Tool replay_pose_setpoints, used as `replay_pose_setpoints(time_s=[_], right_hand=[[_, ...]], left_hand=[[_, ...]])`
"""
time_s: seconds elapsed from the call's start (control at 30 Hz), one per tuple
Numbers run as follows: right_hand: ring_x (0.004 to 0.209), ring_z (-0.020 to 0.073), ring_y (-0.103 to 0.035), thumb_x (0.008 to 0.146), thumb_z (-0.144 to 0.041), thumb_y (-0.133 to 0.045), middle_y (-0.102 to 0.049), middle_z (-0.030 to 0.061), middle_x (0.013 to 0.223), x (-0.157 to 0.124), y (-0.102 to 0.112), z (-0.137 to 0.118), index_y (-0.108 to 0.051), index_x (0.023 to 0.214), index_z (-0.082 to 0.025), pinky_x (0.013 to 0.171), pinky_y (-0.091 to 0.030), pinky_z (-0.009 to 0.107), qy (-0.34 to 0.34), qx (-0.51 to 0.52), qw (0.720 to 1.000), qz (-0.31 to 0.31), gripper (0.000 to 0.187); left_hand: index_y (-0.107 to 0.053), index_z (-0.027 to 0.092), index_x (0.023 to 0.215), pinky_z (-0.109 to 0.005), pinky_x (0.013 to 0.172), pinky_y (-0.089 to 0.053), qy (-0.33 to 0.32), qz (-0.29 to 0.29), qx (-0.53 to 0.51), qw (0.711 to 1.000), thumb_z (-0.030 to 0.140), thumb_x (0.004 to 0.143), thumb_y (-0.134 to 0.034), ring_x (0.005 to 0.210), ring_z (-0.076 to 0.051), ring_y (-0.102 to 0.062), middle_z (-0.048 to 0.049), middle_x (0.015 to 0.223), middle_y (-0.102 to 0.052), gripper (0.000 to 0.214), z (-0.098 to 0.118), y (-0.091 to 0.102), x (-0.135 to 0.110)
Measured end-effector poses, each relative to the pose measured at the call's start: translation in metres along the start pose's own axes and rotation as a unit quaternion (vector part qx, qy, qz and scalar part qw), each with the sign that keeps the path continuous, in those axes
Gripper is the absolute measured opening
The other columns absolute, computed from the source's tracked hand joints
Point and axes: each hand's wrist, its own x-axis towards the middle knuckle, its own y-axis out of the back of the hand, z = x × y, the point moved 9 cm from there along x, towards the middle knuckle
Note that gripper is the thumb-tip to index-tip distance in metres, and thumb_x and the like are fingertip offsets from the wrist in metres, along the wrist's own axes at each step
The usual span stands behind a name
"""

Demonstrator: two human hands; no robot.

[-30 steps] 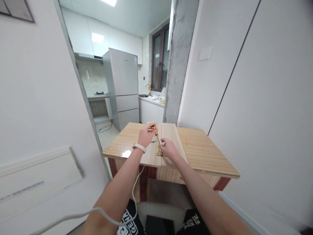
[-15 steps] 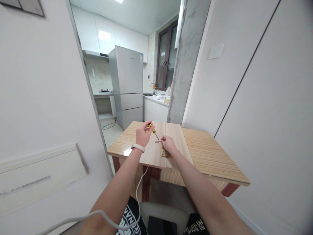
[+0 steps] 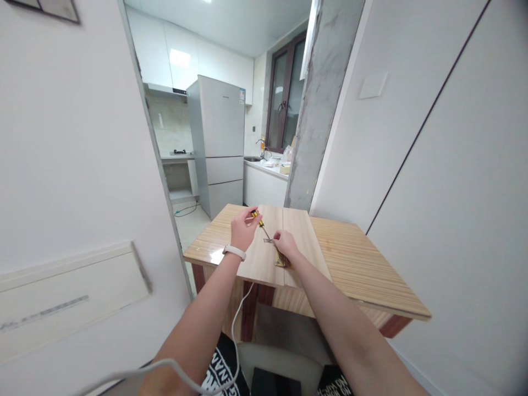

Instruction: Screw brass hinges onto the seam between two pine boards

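Head view | wood-grain table [image 3: 365,256], screwdriver [image 3: 261,224] above | fridge [image 3: 221,124] beyond | white walls [image 3: 82,137]

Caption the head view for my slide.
Left hand holds a yellow-and-black screwdriver slanting toward the right hand, by a brass-colored plate on the wooden table.

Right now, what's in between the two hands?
In the head view, a yellow-and-black screwdriver slants down from the left hand toward the right hand, with small metal pieces near its tip.
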Motion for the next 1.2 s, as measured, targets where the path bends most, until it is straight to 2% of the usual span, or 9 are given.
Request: replay_pose_setpoints(time_s=[0.1,0.23,0.33,0.47,0.6,0.77,0.9,0.97,1.2], right_hand=[[0.083,0.0158,-0.064,0.083,-0.018,-0.066,-0.075,0.0053,0.089,0.001,0.016,-0.003,-0.071,0.082,-0.019,0.074,-0.043,0.025,-0.005,0.022,0.999,0.028,0.005],[0.08,0.0166,-0.065,0.092,-0.031,-0.059,-0.074,0.0045,0.087,-0.001,0.059,-0.022,-0.069,0.085,-0.019,0.076,-0.048,0.028,0.031,0.109,0.99,0.078,0.017],[0.084,0.0172,-0.068,0.095,-0.043,-0.056,-0.075,0.0063,0.092,-0.013,0.089,-0.052,-0.069,0.099,-0.018,0.079,-0.052,0.03,0.111,0.2,0.973,0.042,0.028],[0.103,0.0195,-0.069,0.083,-0.037,-0.075,-0.073,0.0067,0.114,-0.045,0.114,-0.088,-0.062,0.128,-0.023,0.086,-0.055,0.033,0.188,0.219,0.957,-0.034,0.049],[0.095,0.0193,-0.071,0.09,-0.027,-0.068,-0.075,0.0053,0.107,-0.066,0.133,-0.1,-0.061,0.132,-0.026,0.088,-0.055,0.036,0.214,0.171,0.962,0.013,0.043],[0.08,0.0189,-0.072,0.091,-0.022,-0.063,-0.073,0.0043,0.097,-0.071,0.151,-0.073,-0.053,0.137,-0.028,0.078,-0.056,0.034,0.167,0.133,0.974,0.077,0.048],[0.077,0.0172,-0.071,0.089,-0.023,-0.061,-0.07,0.0057,0.105,-0.074,0.165,-0.04,-0.048,0.141,-0.027,0.071,-0.058,0.031,0.119,0.147,0.977,0.101,0.054],[0.079,0.0174,-0.071,0.088,-0.023,-0.06,-0.069,0.0056,0.105,-0.076,0.17,-0.028,-0.049,0.138,-0.027,0.07,-0.058,0.031,0.111,0.157,0.975,0.111,0.051],[0.081,0.0173,-0.07,0.086,-0.024,-0.057,-0.07,0.0042,0.102,-0.075,0.16,0.006,-0.048,0.13,-0.025,0.073,-0.058,0.032,0.066,0.179,0.973,0.127,0.045]], left_hand=[[-0.07,0.022,0.119,-0.036,0.087,-0.064,-0.001,-0.01,-0.003,1.0,0.031,0.091,-0.07,0.098,-0.02,-0.071,-0.0076,0.109,-0.072,0.029,0.001,-0.003,0.0],[-0.072,0.021,0.117,-0.034,0.084,-0.064,-0.017,-0.027,0.001,0.999,0.032,0.09,-0.071,0.098,-0.019,-0.07,-0.0089,0.114,-0.07,0.029,0.005,-0.011,-0.001],[-0.072,0.021,0.116,-0.031,0.079,-0.064,-0.024,-0.033,0.003,0.999,0.032,0.089,-0.073,0.096,-0.018,-0.07,-0.0094,0.112,-0.067,0.029,0.007,-0.019,-0.002],[-0.074,0.021,0.113,-0.03,0.079,-0.062,-0.013,-0.044,-0.002,0.999,0.029,0.086,-0.076,0.091,-0.017,-0.069,-0.0087,0.108,-0.068,0.028,0.012,-0.037,-0.003],[-0.073,0.021,0.113,-0.03,0.081,-0.059,0.013,-0.077,-0.032,0.996,0.028,0.084,-0.078,0.092,-0.018,-0.068,-0.0083,0.105,-0.07,0.03,0.018,-0.062,-0.007],[-0.053,0.024,0.141,-0.029,0.078,-0.058,0.066,-0.147,-0.07,0.984,0.032,0.091,-0.071,0.093,-0.017,-0.068,-0.0064,0.102,-0.069,0.054,-0.003,-0.082,-0.023],[-0.061,0.017,0.128,-0.032,0.081,-0.056,0.118,-0.187,0.069,0.973,0.022,0.093,-0.063,0.091,-0.018,-0.068,-0.0091,0.103,-0.069,0.036,-0.056,-0.076,-0.047],[-0.063,0.015,0.124,-0.036,0.09,-0.054,0.11,-0.212,0.163,0.957,0.016,0.091,-0.062,0.097,-0.02,-0.067,-0.0108,0.106,-0.069,0.033,-0.078,-0.072,-0.061],[-0.061,0.013,0.128,-0.036,0.1,-0.046,0.056,-0.263,0.315,0.91,0.015,0.093,-0.052,0.108,-0.023,-0.062,-0.0134,0.116,-0.069,0.037,-0.104,-0.072,-0.092]])
